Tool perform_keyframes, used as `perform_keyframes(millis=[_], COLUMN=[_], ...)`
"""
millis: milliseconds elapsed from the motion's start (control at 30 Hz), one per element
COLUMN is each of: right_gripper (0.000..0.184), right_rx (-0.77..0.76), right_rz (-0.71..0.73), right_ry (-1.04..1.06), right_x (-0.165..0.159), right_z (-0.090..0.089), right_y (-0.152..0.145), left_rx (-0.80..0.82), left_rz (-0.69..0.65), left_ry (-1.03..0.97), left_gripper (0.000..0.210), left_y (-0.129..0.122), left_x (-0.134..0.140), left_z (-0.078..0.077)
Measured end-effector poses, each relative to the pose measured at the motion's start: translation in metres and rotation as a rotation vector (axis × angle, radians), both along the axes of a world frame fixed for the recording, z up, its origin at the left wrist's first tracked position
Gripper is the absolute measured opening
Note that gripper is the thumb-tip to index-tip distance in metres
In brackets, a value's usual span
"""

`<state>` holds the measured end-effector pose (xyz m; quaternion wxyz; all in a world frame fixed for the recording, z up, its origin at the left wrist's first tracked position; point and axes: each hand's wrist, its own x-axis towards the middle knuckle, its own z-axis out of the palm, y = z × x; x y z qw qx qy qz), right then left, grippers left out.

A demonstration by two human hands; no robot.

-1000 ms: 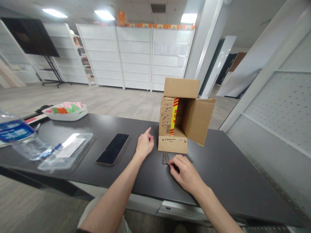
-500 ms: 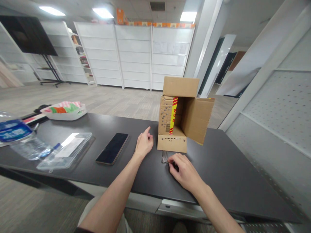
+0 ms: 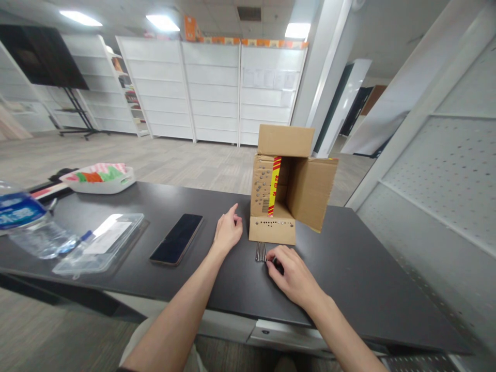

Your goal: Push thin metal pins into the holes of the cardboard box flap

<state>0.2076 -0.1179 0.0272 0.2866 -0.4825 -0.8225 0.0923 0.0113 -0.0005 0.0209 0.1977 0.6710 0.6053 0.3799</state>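
A row of several thin metal nails or screws (image 3: 261, 252) lies side by side on the dark table, just in front of a cardboard box. At the row's right end, my right hand (image 3: 289, 271) is closed in a pinch, thumb and index fingertip on the last one. My left hand (image 3: 228, 230) rests on the table left of the box, index finger stretched forward and the others partly bent, with nothing in it. The open cardboard box (image 3: 261, 206) lies with its mouth towards me. Round metal heads dot its left side, and its lower flap (image 3: 272, 235) has a line of holes.
A black phone (image 3: 177, 239) lies left of my left hand. Farther left are a clear plastic case (image 3: 103, 245), a water bottle (image 3: 34, 227) and a white basket (image 3: 103, 185) with colourful contents. A perforated panel (image 3: 445, 191) stands right of the table (image 3: 349, 268).
The view has shifted slightly, moving the whole scene a little left in the picture. Both hands keep nearly the same pose and place.
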Motion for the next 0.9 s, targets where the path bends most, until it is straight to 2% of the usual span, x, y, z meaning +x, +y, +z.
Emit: perform_keyframes(millis=[233, 567, 700, 900], right_gripper=[0.007, 0.009, 0.009, 0.009], right_rx=[0.0, 0.076, 0.075, 0.243], right_rz=[-0.078, -0.244, -0.344, -0.389], right_ry=[0.034, 0.082, 0.059, 0.025], right_x=[0.011, 0.019, 0.013, 0.006], right_z=[0.005, 0.023, 0.024, 0.012], right_y=[0.009, 0.054, 0.068, 0.074], left_rx=[-0.001, -0.019, -0.009, 0.008], left_rz=[0.0, 0.005, 0.0, 0.002], left_ry=[-0.004, 0.004, 0.002, -0.006], left_gripper=[0.058, 0.057, 0.056, 0.056], left_y=[0.0, 0.0, 0.001, 0.002], left_x=[0.0, 0.001, 0.0, -0.001], left_z=[0.0, 0.002, 0.0, -0.003])
